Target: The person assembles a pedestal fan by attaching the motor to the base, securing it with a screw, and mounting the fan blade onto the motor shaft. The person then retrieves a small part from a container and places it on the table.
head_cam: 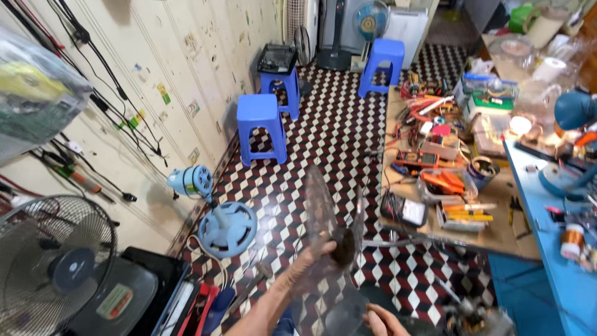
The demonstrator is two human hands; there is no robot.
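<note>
A clear plastic fan blade (pixel 324 211) is raised in front of me, blurred by motion. My left hand (pixel 311 261) grips it near its dark hub (pixel 342 246). Low at the frame's bottom edge, my right hand (pixel 380 321) touches the lowest blade; only its fingers show, so I cannot see whether it grips. A blue fan base with its motor head (pixel 217 221) lies on the tiled floor just to the left.
Three blue stools (pixel 262 127) stand on the checkered floor. A cluttered workbench (pixel 497 233) with tools, meters and a copper wire spool (pixel 572 241) fills the right. A caged fan (pixel 53 267) sits at lower left. Cables hang on the left wall.
</note>
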